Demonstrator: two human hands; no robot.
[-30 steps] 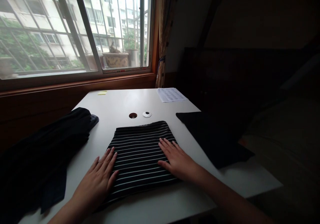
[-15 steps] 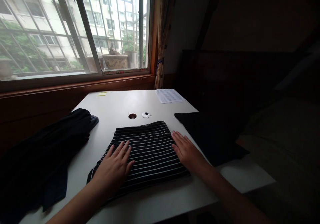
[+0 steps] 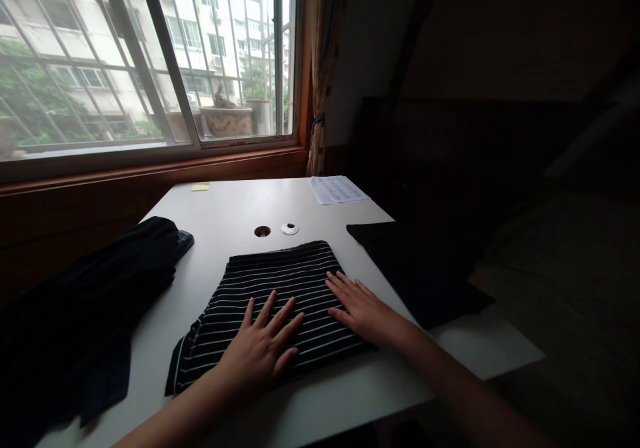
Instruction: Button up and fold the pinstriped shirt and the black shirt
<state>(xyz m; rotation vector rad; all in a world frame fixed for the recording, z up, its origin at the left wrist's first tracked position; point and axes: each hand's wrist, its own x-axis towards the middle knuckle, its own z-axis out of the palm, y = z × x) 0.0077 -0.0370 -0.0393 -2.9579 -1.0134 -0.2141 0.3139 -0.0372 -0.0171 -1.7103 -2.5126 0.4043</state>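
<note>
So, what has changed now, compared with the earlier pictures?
The left hand moved right, from the left edge of the striped cloth toward its middle, uncovering more of that edge. The right hand shifted out to the right edge, then back inward. Neither hand took hold of anything. The dark garment at left, dark cloth at right and papers stayed.

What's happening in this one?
A person has both bare hands on a black cloth with white stripes, which lies on a white table. The left hand is spread across its lower middle; the right hand rests near its right edge. One dark cloth lies to the left and another dark cloth to the right.
</note>
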